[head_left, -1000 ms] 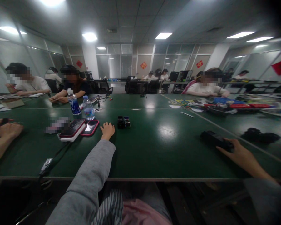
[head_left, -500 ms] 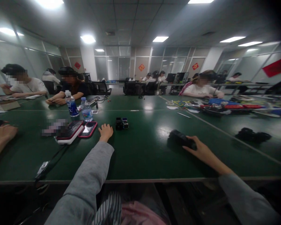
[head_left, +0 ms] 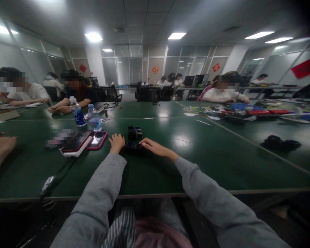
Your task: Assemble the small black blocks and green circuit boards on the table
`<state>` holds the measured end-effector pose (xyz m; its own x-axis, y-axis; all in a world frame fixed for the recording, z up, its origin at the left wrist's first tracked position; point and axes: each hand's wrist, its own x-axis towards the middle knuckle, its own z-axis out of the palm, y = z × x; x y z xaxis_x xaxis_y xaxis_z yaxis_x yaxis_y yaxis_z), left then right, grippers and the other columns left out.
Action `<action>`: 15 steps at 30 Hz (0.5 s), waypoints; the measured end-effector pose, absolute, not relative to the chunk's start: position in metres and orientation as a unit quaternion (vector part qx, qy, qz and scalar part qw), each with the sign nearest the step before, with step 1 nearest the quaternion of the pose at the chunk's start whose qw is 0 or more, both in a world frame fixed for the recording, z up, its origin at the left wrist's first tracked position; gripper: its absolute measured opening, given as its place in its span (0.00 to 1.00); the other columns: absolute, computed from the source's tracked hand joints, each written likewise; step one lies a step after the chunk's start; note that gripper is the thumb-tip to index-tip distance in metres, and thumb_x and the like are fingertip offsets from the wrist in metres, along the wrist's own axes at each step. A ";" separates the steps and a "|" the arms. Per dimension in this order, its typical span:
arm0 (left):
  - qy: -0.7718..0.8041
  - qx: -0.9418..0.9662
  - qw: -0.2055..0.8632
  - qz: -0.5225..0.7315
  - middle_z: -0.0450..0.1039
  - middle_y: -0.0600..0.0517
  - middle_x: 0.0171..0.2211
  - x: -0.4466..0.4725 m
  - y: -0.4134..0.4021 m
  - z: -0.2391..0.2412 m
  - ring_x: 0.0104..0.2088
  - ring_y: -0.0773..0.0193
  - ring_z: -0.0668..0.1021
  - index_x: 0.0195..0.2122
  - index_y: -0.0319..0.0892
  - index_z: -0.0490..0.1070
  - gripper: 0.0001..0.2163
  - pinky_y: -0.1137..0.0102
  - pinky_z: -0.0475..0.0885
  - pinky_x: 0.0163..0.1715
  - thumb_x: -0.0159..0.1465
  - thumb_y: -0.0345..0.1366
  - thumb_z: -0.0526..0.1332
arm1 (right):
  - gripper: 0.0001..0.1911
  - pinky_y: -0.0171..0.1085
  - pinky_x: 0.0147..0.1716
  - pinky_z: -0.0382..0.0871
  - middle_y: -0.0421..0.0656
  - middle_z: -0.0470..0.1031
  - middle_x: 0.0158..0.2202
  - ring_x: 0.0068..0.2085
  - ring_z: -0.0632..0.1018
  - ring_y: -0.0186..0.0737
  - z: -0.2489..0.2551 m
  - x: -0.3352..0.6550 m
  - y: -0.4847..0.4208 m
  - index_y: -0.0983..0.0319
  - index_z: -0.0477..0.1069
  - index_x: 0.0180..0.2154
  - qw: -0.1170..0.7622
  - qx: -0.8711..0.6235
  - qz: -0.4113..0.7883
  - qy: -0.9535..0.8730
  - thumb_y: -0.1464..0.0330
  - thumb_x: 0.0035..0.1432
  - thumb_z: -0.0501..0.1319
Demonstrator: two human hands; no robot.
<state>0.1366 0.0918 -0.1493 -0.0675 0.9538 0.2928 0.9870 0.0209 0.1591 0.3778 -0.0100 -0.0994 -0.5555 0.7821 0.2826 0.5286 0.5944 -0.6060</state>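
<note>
My left hand (head_left: 116, 142) rests on the green table with its fingers spread and holds nothing. Just right of it lies a black box-shaped device (head_left: 133, 147), low and oblong; its exact kind is not clear. My right hand (head_left: 153, 147) grips this device at its right end, thumb and fingers closed about it. Right behind it stand a small black block (head_left: 131, 132) and, beside that, small dark pieces with shiny tops (head_left: 138, 132).
Left of my left hand lie a red-rimmed phone (head_left: 97, 140), a second phone on a white slab (head_left: 77, 144), and two bottles (head_left: 94, 119). A black object (head_left: 281, 143) lies far right. Cables and tools (head_left: 237, 112) cover the back right. Other people sit around the table.
My right hand has carried the black box-shaped device from the right across to the middle, in front of the small blocks. My left hand has stayed put on the table.
</note>
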 end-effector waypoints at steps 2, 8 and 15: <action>-0.714 -0.681 0.045 -0.156 0.64 0.35 0.56 0.136 0.094 -0.149 0.57 0.44 0.65 0.52 0.37 0.69 0.18 0.46 0.59 0.53 0.67 0.40 0.49 | 0.25 0.47 0.58 0.59 0.45 0.68 0.53 0.55 0.68 0.40 -0.105 0.373 0.006 0.57 0.65 0.54 0.330 -0.410 0.198 -0.827 0.51 0.68 0.42; -0.710 -0.684 0.049 -0.158 0.65 0.35 0.55 0.135 0.093 -0.148 0.56 0.44 0.65 0.51 0.37 0.68 0.17 0.47 0.60 0.53 0.67 0.40 0.49 | 0.27 0.51 0.63 0.51 0.43 0.52 0.66 0.66 0.54 0.44 -0.132 0.374 0.048 0.53 0.55 0.64 0.328 -0.497 0.041 -0.802 0.53 0.67 0.45; -0.713 -0.684 0.036 -0.149 0.64 0.35 0.56 0.136 0.089 -0.144 0.57 0.43 0.65 0.52 0.36 0.68 0.18 0.46 0.59 0.53 0.68 0.39 0.48 | 0.26 0.50 0.59 0.57 0.44 0.55 0.65 0.64 0.58 0.44 -0.141 0.371 0.050 0.52 0.51 0.64 0.258 -0.472 0.012 -0.843 0.59 0.67 0.50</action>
